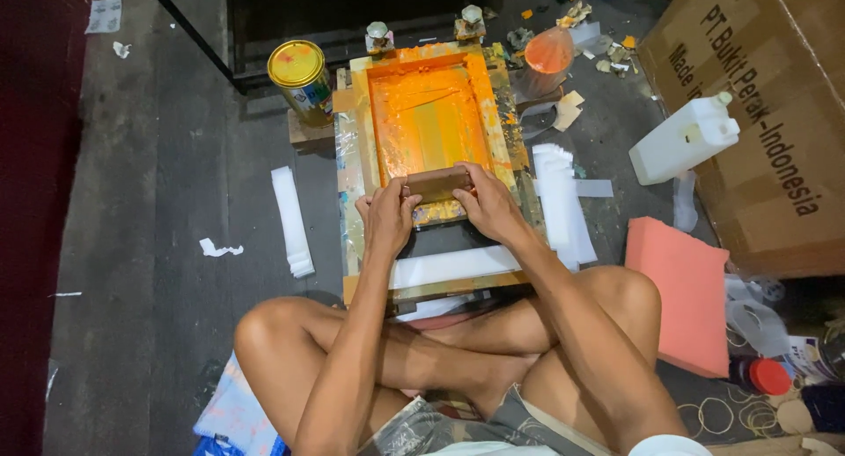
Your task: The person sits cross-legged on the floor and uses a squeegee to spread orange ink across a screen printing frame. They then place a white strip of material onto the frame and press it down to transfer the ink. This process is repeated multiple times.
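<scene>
The left hand [388,216] and right hand [489,208] both grip a brown squeegee [437,184], fingers closed over its top edge, one hand at each end. The squeegee stands across the near end of a wooden screen frame [431,113], touching the orange-inked mesh. The frame lies on a low board [349,236] on the dark floor [158,245], directly ahead of the person's crossed legs. A white strip [453,266] lies across the board between frame and knees.

Surrounding items:
- A gold-lidded tin [299,77] stands at the frame's far left corner, on a wood block.
- An orange-filled plastic bag [547,55] sits at the far right corner.
- A stack of white strips [561,201] lies just right of the frame; another strip stack [291,218] lies left of it.
- A white jerrycan [685,139] lies on its side against a large brown carton [757,113] with black print, far right.
- A pink foam slab [682,289] lies beside the right knee.
- A red-capped bottle [764,376] lies near the slab's lower corner.
</scene>
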